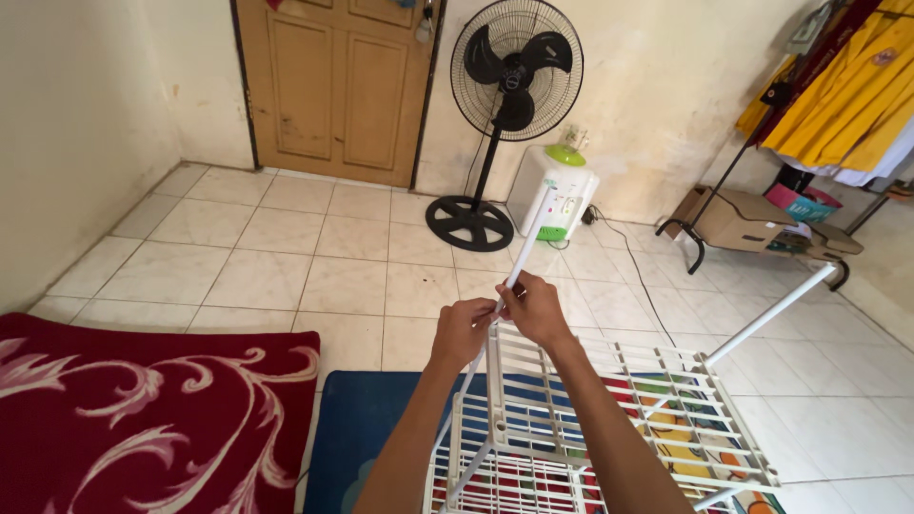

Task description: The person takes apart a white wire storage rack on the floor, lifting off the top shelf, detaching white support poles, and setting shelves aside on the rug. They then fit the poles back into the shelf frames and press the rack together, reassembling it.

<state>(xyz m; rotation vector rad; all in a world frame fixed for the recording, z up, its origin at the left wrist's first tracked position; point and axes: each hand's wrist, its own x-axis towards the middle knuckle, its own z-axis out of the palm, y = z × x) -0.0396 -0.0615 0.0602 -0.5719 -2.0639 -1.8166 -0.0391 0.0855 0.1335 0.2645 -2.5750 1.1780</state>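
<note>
A white wire rack with slatted shelves stands low in front of me, over a colourful mat. A thin white pole rises from its near corner and leans away toward the fan. Both my hands meet on this pole: my left hand grips it from the left, my right hand closes on it just above. A second white pole sticks up from the rack's right side.
A black standing fan and a white water dispenser stand by the far wall, next to a brown door. Red patterned carpet lies at left. A clothes rail with yellow garments and a cardboard box stand at right.
</note>
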